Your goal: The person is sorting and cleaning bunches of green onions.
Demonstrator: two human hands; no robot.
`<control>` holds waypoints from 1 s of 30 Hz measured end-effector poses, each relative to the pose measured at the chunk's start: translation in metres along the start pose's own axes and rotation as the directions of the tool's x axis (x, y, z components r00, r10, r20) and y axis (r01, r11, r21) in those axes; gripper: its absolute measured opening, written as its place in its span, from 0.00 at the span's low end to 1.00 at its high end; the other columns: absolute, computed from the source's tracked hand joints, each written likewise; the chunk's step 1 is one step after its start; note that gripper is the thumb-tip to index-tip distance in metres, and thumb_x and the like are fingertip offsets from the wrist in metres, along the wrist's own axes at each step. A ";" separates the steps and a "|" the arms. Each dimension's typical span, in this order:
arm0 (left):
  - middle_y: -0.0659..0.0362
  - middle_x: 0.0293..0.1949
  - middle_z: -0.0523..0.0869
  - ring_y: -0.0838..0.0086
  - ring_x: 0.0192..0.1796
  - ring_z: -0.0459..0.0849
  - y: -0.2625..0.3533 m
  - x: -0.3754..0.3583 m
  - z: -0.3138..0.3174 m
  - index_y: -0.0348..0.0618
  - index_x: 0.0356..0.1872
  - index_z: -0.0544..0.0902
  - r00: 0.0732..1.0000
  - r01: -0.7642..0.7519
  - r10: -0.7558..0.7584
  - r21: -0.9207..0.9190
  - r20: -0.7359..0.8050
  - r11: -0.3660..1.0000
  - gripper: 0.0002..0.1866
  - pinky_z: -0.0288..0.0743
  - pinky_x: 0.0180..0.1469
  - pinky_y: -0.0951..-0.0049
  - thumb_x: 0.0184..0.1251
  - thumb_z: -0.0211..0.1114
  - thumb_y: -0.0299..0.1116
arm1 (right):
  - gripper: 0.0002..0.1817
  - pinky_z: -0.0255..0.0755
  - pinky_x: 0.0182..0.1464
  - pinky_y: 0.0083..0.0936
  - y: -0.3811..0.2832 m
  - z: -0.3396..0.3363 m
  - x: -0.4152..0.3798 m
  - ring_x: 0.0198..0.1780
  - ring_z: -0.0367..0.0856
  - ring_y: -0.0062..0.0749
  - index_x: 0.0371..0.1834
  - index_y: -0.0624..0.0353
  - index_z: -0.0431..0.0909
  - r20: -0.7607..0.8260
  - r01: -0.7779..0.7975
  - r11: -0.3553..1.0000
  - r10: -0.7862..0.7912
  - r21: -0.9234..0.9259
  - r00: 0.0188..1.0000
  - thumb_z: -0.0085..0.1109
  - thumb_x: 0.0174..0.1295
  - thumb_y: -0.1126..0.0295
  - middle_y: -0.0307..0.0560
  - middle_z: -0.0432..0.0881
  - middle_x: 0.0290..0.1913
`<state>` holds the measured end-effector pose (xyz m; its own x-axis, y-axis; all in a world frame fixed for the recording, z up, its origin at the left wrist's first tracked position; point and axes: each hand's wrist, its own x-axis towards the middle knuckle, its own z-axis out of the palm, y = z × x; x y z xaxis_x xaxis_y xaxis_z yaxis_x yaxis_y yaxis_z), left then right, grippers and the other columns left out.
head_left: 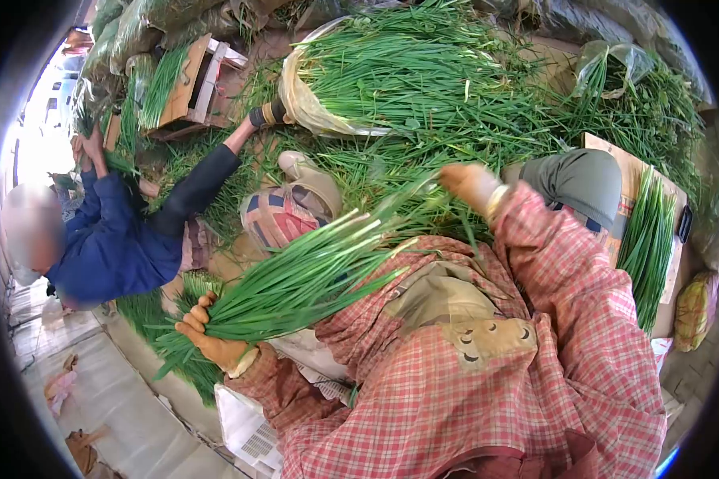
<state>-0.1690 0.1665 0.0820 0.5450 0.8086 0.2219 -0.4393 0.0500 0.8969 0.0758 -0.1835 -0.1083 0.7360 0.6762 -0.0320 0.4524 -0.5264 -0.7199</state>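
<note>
My left hand is clenched around the base of a thick bunch of long green leaves, chives or spring onions. The bunch runs diagonally up toward my right hand. That hand is closed at the leaf tips, over a loose heap of the same greens. Both my arms are in red checked sleeves. My knee, in grey-green cloth, is just right of the right hand.
Another person in a blue top sits at the left, with an arm reaching into the greens. A clear plastic bag of greens lies at the top, with a wooden crate left of it. A cardboard box with a bundle is at the right.
</note>
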 end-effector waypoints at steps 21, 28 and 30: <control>0.62 0.33 0.75 0.67 0.41 0.73 -0.074 -0.061 -0.096 0.51 0.19 0.64 0.789 0.290 -0.419 -0.330 -0.449 0.898 0.22 0.68 0.53 0.56 0.70 0.41 0.50 | 0.08 0.55 0.20 0.14 -0.040 -0.086 -0.005 0.19 0.61 0.12 0.31 0.53 0.78 0.013 -0.361 0.645 0.479 0.674 0.878 0.52 0.59 0.63 0.31 0.74 0.23; 0.68 0.32 0.76 0.71 0.43 0.75 -0.083 -0.088 -0.102 0.54 0.20 0.65 0.771 0.433 -0.513 -0.279 -0.377 0.857 0.17 0.71 0.52 0.53 0.68 0.46 0.47 | 0.10 0.72 0.37 0.30 -0.084 -0.101 -0.017 0.33 0.79 0.39 0.37 0.61 0.78 -0.308 -0.057 0.978 0.119 0.201 0.944 0.60 0.52 0.69 0.52 0.80 0.34; 0.69 0.32 0.77 0.72 0.42 0.76 -0.075 -0.091 -0.092 0.54 0.20 0.65 0.700 0.476 -0.591 -0.355 -0.401 0.805 0.17 0.72 0.51 0.53 0.68 0.46 0.48 | 0.16 0.73 0.40 0.30 -0.147 -0.073 -0.004 0.35 0.80 0.40 0.39 0.61 0.77 -0.243 0.057 0.934 0.033 0.354 0.970 0.62 0.51 0.62 0.52 0.80 0.36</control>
<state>-0.2509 0.1428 -0.0409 0.3551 0.7716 -0.5277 -0.3479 0.6330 0.6915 0.0429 -0.1468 0.0488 0.8506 0.5133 0.1139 0.2862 -0.2704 -0.9192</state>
